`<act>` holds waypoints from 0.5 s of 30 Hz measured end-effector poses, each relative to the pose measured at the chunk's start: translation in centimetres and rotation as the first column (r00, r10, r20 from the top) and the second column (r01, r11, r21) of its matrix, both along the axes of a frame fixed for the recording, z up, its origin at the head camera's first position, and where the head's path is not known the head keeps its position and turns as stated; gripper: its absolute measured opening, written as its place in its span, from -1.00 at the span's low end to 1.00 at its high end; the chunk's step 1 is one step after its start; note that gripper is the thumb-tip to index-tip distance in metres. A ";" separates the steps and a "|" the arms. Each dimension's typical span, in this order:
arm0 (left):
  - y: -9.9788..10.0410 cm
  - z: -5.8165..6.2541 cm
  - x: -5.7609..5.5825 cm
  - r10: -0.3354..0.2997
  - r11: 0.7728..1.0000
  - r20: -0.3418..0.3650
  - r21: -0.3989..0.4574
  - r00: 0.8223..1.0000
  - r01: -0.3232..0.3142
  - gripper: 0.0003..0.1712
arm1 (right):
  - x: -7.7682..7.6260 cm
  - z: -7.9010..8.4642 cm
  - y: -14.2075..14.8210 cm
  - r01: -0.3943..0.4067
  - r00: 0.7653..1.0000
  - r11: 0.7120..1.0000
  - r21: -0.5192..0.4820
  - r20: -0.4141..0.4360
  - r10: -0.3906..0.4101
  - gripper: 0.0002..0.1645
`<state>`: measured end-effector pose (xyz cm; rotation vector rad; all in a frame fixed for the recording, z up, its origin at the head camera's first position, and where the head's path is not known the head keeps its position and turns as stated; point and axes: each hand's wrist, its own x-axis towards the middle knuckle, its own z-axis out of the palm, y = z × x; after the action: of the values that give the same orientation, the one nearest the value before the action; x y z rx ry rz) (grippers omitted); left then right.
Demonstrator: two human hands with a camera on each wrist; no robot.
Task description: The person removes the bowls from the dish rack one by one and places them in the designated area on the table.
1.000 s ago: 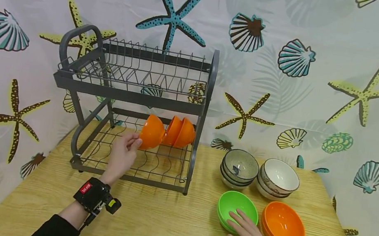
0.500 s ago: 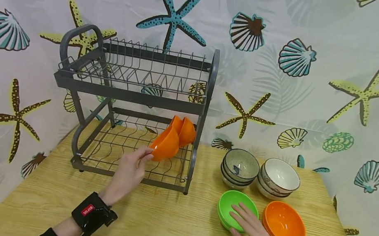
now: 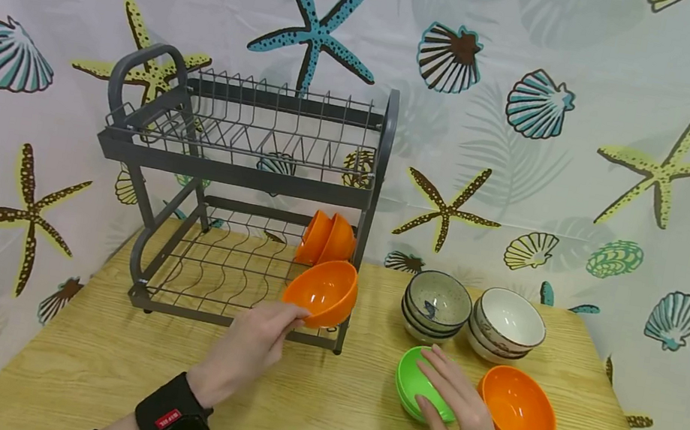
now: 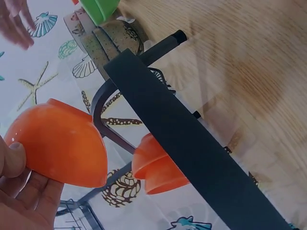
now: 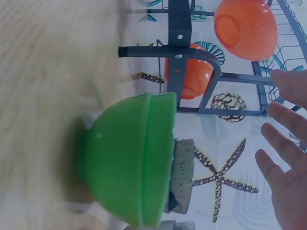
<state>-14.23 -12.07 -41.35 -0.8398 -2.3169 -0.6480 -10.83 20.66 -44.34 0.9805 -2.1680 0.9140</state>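
My left hand (image 3: 251, 344) pinches the rim of an orange bowl (image 3: 324, 291) and holds it, tilted, at the front right of the dish rack (image 3: 231, 321). The left wrist view shows the thumb and fingers (image 4: 41, 191) on that bowl's edge. Two more orange bowls (image 3: 329, 239) stand on their sides, nested, on the rack's lower shelf. My right hand (image 3: 467, 426) hovers over the stacked green bowls (image 3: 408, 389), fingers spread and holding nothing. In the right wrist view its fingertips are apart from the green bowls (image 5: 129, 158).
Beside the green stack sit nested orange bowls (image 3: 518, 408). Behind them stand a stack of grey speckled bowls (image 3: 440, 303) and a stack of white bowls (image 3: 510, 322). The rack's upper tier (image 3: 242, 175) overhangs the lower shelf. A patterned cloth (image 3: 555, 227) hangs behind the table.
My left hand has drawn the orange bowl out of the lower shelf, forward and to the right, turning its opening upward. The right hand has shifted only slightly over the green bowls.
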 end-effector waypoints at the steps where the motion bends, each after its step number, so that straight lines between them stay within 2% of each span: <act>1: 0.1 0.0 0.1 -0.003 1.000 -0.019 -0.024 1.000 0.002 -0.70 | -0.1 0.2 -0.1 0.001 1.000 1.000 0.003 0.001 -0.001 -0.44; 7: 0.7 0.1 0.9 -0.046 0.988 -0.078 -0.150 0.996 0.034 -0.56 | -0.5 1.3 -1.1 -0.027 0.999 1.000 -0.002 -0.031 0.027 -0.46; 12: 1.4 -0.2 1.3 -0.090 0.978 -0.129 -0.200 0.988 0.063 -0.67 | -0.9 2.0 -2.1 -0.058 0.998 0.998 0.017 -0.036 0.059 -0.39; 15: 1.7 -0.4 1.5 -0.109 0.969 -0.148 -0.238 0.983 0.072 -0.71 | -1.1 2.4 -2.6 -0.067 0.996 0.997 0.026 -0.054 0.069 -0.42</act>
<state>-12.75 -10.42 -41.76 -1.0695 -2.2449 -0.3365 -11.92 18.02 -41.98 1.0847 -2.1163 0.8837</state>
